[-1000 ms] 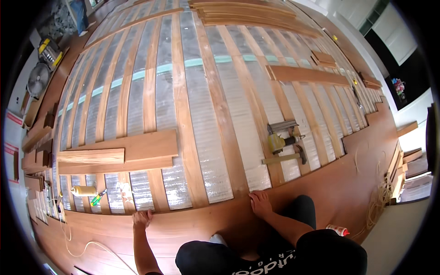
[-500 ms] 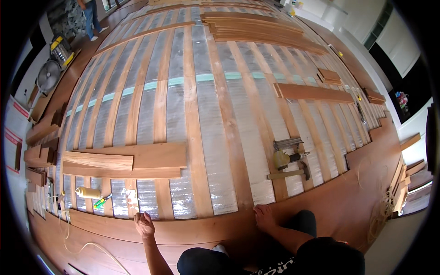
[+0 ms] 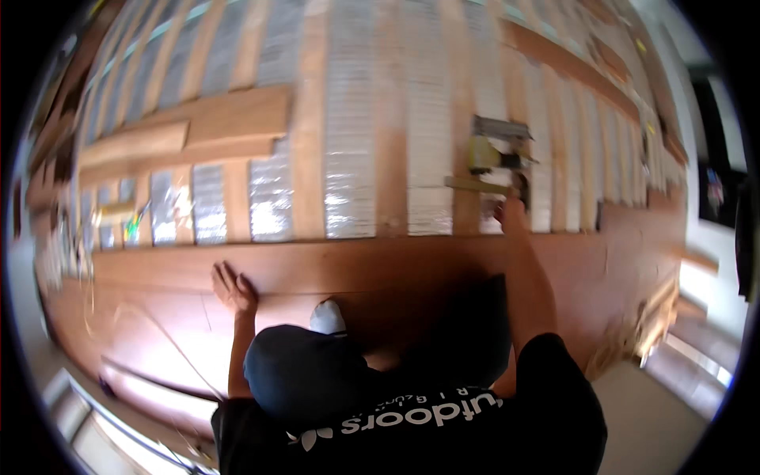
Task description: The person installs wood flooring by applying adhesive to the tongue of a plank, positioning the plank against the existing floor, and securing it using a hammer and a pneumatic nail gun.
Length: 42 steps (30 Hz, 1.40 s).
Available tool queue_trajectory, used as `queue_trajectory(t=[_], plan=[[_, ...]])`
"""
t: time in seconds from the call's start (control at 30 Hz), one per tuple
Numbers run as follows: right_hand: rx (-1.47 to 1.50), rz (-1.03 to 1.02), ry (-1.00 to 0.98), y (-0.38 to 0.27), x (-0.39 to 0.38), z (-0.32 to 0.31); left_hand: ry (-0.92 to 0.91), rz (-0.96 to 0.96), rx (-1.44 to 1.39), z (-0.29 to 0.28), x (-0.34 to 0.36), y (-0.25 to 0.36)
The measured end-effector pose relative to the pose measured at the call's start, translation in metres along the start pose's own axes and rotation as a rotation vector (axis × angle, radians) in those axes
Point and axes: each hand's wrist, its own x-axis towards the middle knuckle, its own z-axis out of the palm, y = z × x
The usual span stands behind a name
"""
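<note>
This is an indoor room that serves as a building site, with its wooden floor only partly laid. Bare battens (image 3: 309,119) run in rows over silvery sheeting (image 3: 351,158), and they meet finished reddish-brown floorboards (image 3: 356,265) along the near side. Loose planks (image 3: 237,119) lie across the battens at left; a nail gun (image 3: 484,154) and a hammer (image 3: 473,185) lie at right. Whether it is a home or business premises cannot be told.
</note>
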Motion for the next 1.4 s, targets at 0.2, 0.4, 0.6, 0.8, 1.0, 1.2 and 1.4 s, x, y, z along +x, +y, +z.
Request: queue_trajectory(t=[0.2, 0.4, 0.6, 0.8, 1.0, 1.2, 1.4], plan=[[0.149, 0.340, -0.194, 0.007, 0.037, 0.002, -0.238, -0.051, -0.145, -0.056, -0.051, 0.023], [0.071, 0.249, -0.148, -0.014, 0.065, -0.038, -0.181, 0.044, -0.243, -0.078, -0.051, -0.029], [-0.033, 0.217, -0.191, -0.041, -0.093, -0.028, -0.108, -0.207, -0.050, -0.089, 0.014, -0.135], [-0.270, 0.264, -0.844, -0.119, -0.313, 0.150, 0.032, -0.303, 0.093, -0.060, 0.084, -0.235], [-1.072, -0.543, -1.143, -0.055, -0.434, 0.474, 0.094, -0.399, -0.021, -0.044, 0.088, -0.255], [-1.416, -1.115, -1.117, 0.043, -0.493, 0.705, 0.063, -0.444, -0.112, -0.056, 0.093, -0.256], [-1.753, -1.207, -0.939, 0.090, -0.572, 0.720, -0.003, -0.490, -0.118, -0.054, 0.085, -0.260]])
